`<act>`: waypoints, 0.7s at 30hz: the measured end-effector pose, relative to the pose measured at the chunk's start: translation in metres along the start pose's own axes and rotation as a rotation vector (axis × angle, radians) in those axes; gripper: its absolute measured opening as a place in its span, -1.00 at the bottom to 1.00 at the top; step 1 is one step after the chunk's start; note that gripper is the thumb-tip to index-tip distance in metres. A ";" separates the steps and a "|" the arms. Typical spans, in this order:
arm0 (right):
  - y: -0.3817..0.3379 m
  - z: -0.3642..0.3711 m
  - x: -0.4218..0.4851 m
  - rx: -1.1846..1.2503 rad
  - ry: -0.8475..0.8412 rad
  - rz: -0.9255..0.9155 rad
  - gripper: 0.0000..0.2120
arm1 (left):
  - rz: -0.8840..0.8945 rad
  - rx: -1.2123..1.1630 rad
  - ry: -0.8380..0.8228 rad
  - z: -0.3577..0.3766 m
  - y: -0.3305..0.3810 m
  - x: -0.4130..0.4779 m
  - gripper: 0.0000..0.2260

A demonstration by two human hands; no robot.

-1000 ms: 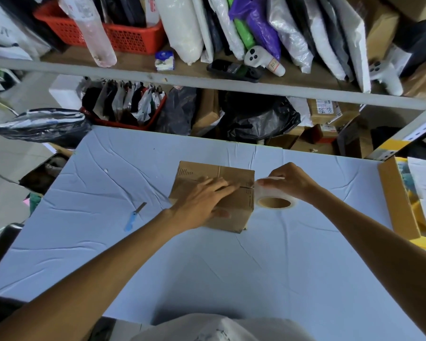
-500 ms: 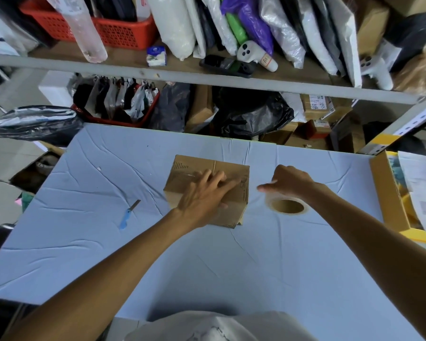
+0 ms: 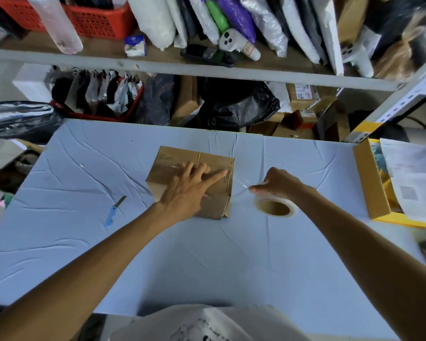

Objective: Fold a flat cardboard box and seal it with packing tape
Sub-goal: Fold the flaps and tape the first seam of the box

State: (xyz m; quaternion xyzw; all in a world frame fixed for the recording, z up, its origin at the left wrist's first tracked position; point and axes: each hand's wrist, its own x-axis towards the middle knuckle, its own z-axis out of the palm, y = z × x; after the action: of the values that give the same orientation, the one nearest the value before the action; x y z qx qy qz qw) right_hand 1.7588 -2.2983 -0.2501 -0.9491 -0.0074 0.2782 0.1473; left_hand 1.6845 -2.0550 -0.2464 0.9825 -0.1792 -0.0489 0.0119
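Note:
A small brown cardboard box [image 3: 172, 159] stands folded up in the middle of the light blue table [image 3: 207, 254]. My left hand [image 3: 190, 190] lies flat on its top, fingers spread and pointing right along the flap seam, where clear tape shines. Right of the box, my right hand [image 3: 278, 184] grips the roll of clear packing tape [image 3: 276, 207], which hangs just above the table. A strip of clear tape [image 3: 241, 182] stretches from the roll to the box's right edge.
A blue-handled utility knife [image 3: 115, 211] lies on the table left of the box. An open yellow-brown carton [image 3: 371, 178] with papers stands at the right edge. Behind the table, metal shelves [image 3: 207, 67] hold bags, red baskets and boxes.
My right hand has drawn the tape roll further right, away from the box, pulling out more tape. My left hand stays flat on the box top, its fingers now reaching the right edge.

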 end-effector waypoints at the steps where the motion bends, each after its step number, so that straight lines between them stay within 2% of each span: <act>1: 0.000 0.001 0.000 -0.006 0.022 0.003 -0.50 | -0.010 -0.018 0.001 0.001 -0.001 0.002 -0.30; 5: 0.023 -0.010 -0.007 0.321 0.033 -0.118 -0.59 | -0.036 -0.040 0.018 0.005 -0.001 0.008 -0.29; 8: 0.038 -0.013 -0.011 0.440 0.054 -0.177 -0.68 | -0.025 -0.024 0.039 0.006 -0.003 0.007 -0.27; 10: 0.036 -0.009 -0.007 0.405 0.046 -0.129 -0.65 | -0.008 -0.008 0.042 0.008 -0.006 0.004 -0.25; 13: 0.029 0.002 0.002 0.192 0.010 0.038 -0.54 | 0.003 -0.018 0.038 0.010 -0.008 0.004 -0.23; 15: 0.030 0.009 0.003 0.078 0.042 0.103 -0.49 | 0.003 -0.033 0.053 0.009 -0.010 0.006 -0.25; 18: 0.037 0.011 0.000 0.282 -0.013 0.016 -0.58 | 0.020 -0.050 0.070 0.009 -0.012 0.007 -0.26; 21: 0.047 0.008 -0.009 0.513 -0.047 -0.187 -0.80 | 0.026 -0.051 0.091 0.009 -0.017 0.007 -0.22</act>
State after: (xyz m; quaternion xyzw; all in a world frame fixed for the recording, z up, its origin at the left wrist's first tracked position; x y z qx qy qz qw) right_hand 1.7442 -2.3422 -0.2654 -0.8692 -0.0278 0.2781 0.4079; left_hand 1.6966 -2.0415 -0.2567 0.9807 -0.1902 -0.0084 0.0455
